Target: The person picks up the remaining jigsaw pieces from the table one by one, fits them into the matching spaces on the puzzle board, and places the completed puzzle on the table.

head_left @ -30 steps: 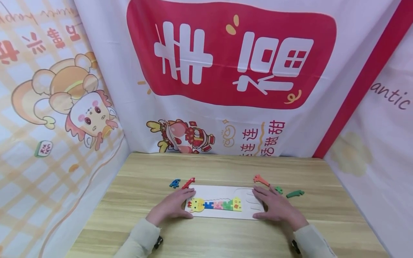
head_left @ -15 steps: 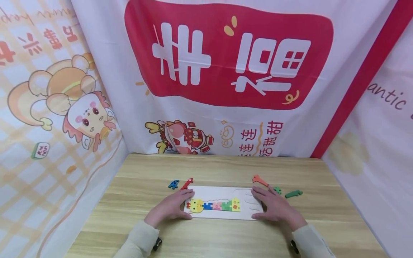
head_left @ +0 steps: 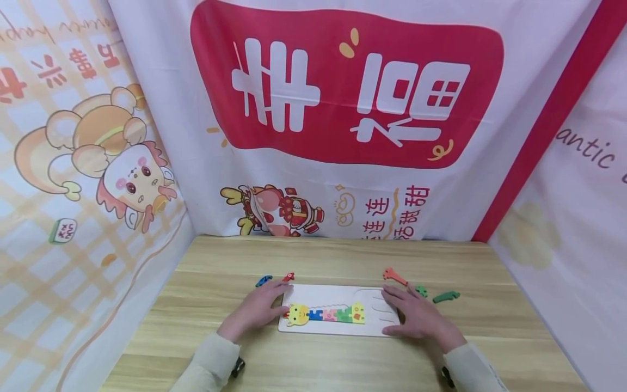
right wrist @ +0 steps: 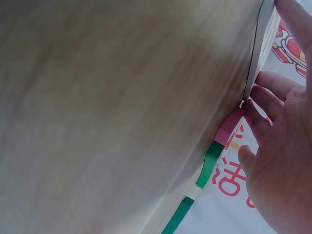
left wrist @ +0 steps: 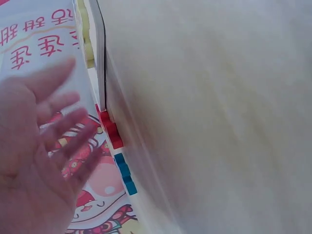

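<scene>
A white puzzle board (head_left: pixel 318 294) lies flat, with a giraffe head (head_left: pixel 297 314) and neck pieces of blue, pink, green and yellow (head_left: pixel 357 313) set in it. My right hand (head_left: pixel 421 316) holds the board's right end, thumb by the near corner and fingers by the far one. Off the left end, my left hand (head_left: pixel 254 307) hovers with spread, relaxed fingers and nothing in them. Just beyond its fingertips lie a red piece (head_left: pixel 288 277) and a blue piece (head_left: pixel 264 280), partly hidden by the hand; the left wrist view shows the hand apart from the red piece (left wrist: pixel 111 129).
Beyond my right hand lie an orange piece (head_left: pixel 394 275), a small green piece (head_left: pixel 421 291) and a longer green piece (head_left: pixel 446 296). Everything rests on a wood-grain table (head_left: pixel 333 365). A printed cloth (head_left: pixel 338 207) hangs along its back edge.
My left hand has let go of the board's left end and moved up and away toward the red and blue pieces, partly covering them. My right hand stays at the board.
</scene>
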A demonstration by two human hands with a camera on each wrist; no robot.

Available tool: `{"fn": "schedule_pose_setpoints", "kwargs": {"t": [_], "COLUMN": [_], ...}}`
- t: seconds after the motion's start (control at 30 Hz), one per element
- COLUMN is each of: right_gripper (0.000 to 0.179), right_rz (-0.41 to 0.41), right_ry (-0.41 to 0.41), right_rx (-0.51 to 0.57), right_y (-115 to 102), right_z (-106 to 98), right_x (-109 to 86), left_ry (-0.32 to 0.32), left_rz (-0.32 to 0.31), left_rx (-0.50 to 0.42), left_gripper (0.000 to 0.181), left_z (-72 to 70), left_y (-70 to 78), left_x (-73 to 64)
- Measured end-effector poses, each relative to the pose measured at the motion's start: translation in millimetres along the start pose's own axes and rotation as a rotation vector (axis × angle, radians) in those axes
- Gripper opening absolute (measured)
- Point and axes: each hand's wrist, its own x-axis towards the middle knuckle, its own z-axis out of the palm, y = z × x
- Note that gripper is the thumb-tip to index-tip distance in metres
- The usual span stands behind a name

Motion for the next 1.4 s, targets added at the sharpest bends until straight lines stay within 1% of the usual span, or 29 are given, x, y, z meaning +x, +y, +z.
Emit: {"fn": "schedule_pose_setpoints", "kwargs": {"t": [0.1, 0.17, 0.23, 0.33, 0.4, 0.6, 0.9, 1.1, 1.2, 1.4], "right_gripper": [0.101, 0.101, 0.101, 0.101, 0.101, 0.101, 0.099, 0.099, 0.099, 0.099], "right_rz": [0.009, 0.016, 0.022, 0.021, 0.018, 0.015, 0.007, 0.0, -0.001, 0.003], "right_ry": [-0.005, -0.015, -0.024, -0.022, -0.012, 0.0, 0.003, 0.002, 0.005, 0.002], "right_rx": [0.003, 0.011, 0.016, 0.017, 0.015, 0.006, 0.021, 0.017, 0.017, 0.01], "right_y": [0, 0, 0, 0, 0, 1, -1, -2, -1, 0], "right_z": [0, 0, 0, 0, -1, -1, -2, -3, -2, -1], "right_x": [-0.2, -0.4, -0.8, -0.7, -0.2, 0.7, -1.0, -0.8, -0.4, 0.1], "left_ry": [0.088, 0.117, 0.126, 0.131, 0.137, 0.149, 0.179, 0.196, 0.224, 0.279], "left_rz": [-0.033, -0.066, -0.1, -0.131, -0.137, -0.14, -0.149, -0.157, -0.142, -0.103], "left_rx": [0.021, 0.04, 0.059, 0.075, 0.072, 0.066, 0.066, 0.113, 0.126, 0.094], "left_gripper": [0.054, 0.053, 0.053, 0.053, 0.052, 0.044, 0.036, 0.03, 0.031, 0.034], "left_z": [0.9, 1.9, 3.0, 2.9, 1.8, 0.6, 1.8, 2.0, 1.0, -3.3], "left_y": [-2.0, -3.3, -4.7, -5.7, -5.9, -7.5, -7.8, -7.0, -5.4, 3.5], "left_x": [5.0, 7.6, 9.4, 12.9, 16.3, 22.1, 21.2, 21.1, 20.0, 17.8]}}
